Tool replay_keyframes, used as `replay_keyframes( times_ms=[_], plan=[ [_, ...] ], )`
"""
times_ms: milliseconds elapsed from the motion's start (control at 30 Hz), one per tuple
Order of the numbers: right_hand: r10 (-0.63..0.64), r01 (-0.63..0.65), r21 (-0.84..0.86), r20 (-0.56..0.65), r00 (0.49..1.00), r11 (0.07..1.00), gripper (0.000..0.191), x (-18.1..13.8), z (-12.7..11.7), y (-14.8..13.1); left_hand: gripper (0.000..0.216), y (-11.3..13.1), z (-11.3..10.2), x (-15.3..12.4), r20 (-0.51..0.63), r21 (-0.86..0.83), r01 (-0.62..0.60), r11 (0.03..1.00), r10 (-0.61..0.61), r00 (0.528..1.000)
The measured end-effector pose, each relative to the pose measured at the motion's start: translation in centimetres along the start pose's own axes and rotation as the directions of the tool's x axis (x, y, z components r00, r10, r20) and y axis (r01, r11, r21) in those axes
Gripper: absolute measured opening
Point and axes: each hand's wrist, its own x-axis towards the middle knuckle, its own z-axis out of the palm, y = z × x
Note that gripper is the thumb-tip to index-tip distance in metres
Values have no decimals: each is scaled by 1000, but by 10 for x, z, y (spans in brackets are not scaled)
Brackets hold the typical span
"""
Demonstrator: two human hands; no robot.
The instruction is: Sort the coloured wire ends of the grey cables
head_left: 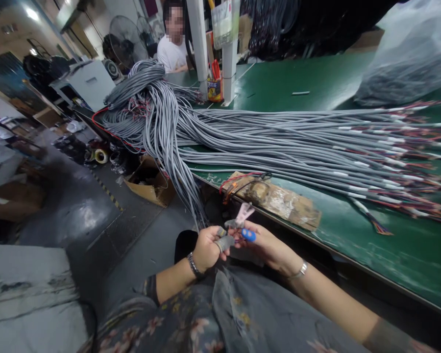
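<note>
In front of my lap, my left hand (208, 247) is closed in a pinch, with grey coverings on its fingertips. Grey cables (183, 184) hang from the bench down to it, and its fingers appear closed on a cable end. Close beside it, my right hand (260, 242) is also pinched, its fingertips almost meeting the left ones. A blue covering (248, 235) shows on one of its digits. What lies between its fingertips is too small and covered to make out. Just above sticks up a pale pink clip (243, 214); whether it is held is unclear.
A large bundle of grey cables (264, 130) with stripped coloured ends (419, 162) stretches along the green bench (382, 260). A worn wooden board (282, 198) lies at its edge. A cardboard box (150, 181) stands below. Another person (172, 51) is behind the bench.
</note>
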Motion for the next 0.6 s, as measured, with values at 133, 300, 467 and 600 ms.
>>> replay_keyframes(
  times_ms=[133, 300, 467, 600],
  plan=[
    [-44, 34, -129, -78, 996, 991, 37, -1, 9, -2, 40, 2, 2, 0, 29, 47, 22, 999, -23, 999],
    [-63, 39, -151, -162, 985, 988, 36, -1, 13, 1, 40, 1, 3, 0, 28, 50, 25, 998, -27, 999],
    [-53, 54, -5, -208, 977, 999, 34, -1, 9, 8, 41, 1, 2, -1, -2, 8, -4, 1000, 4, 1000],
    [14, -14, 105, 7, 1000, 994, 31, -1, -5, 5, 43, -1, -2, 2, 2, -111, 20, 994, -20, 1000]
  ],
)
